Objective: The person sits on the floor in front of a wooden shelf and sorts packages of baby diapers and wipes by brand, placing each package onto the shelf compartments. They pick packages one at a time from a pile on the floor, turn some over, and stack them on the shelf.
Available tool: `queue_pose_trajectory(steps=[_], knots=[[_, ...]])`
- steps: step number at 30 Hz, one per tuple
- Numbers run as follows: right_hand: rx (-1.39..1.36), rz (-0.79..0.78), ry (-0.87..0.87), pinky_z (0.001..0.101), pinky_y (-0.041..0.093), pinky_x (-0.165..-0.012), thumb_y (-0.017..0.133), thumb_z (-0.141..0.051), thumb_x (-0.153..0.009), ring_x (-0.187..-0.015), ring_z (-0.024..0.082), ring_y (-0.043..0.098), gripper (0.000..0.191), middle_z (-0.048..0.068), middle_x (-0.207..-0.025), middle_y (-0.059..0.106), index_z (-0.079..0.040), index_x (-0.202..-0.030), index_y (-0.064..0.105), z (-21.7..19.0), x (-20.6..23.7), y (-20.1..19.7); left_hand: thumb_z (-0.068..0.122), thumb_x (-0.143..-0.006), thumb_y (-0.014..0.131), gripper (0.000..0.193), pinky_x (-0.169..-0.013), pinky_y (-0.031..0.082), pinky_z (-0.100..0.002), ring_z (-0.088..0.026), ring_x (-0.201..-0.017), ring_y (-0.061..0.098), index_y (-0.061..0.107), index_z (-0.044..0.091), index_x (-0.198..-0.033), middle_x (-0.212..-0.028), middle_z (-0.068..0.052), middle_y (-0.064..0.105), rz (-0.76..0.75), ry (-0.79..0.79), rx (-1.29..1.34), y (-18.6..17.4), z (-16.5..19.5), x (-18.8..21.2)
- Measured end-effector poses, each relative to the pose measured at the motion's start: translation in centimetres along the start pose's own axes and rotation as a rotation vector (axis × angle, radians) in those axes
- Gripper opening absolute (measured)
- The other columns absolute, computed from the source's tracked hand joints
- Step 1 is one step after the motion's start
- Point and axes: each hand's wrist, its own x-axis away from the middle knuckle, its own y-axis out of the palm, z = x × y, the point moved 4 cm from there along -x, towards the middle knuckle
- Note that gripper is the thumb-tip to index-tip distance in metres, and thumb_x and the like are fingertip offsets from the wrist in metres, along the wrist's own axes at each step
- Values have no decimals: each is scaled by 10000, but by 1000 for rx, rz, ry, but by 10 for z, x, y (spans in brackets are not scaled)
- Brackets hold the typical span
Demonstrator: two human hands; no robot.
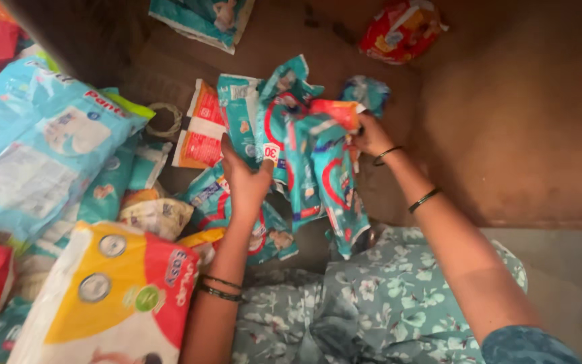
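Partly hidden: right hand (372, 137) behind teal packets (318, 168).

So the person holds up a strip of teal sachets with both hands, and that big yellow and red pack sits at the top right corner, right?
Not quite. Both hands, left hand and right hand, do hold the strip of teal sachets, but the big yellow and red pack lies at the bottom left, beside the left forearm. The head view shows this; the top right holds only a small red pack.

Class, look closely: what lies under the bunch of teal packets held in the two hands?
Under the teal packets, more teal packets lie on brown floor; anything directly beneath the bunch is hidden.
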Motion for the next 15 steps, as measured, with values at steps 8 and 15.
queue_pose_trajectory(steps=[8,15], knots=[[62,-108,-107,389,465,-1025,767,-176,-851,-1211,330,613,539,180,-1284,641,-32,-1325,553,-53,-9,38,243,-780,809,983,-1177,317,-538,-478,-1388,414,271,9,-1568,-1501,-305,417,205,-119,-139,-33,5,6],[426,331,71,436,472,-1062,659,-118,-776,-1244,362,604,528,206,-1340,627,-92,-1300,612,-9,-55,-59,285,-761,823,1084,-1140,283,-576,-531,-1379,333,166,-25,-1566,-1526,-337,309,186,-252,-214,-24,2,3]])
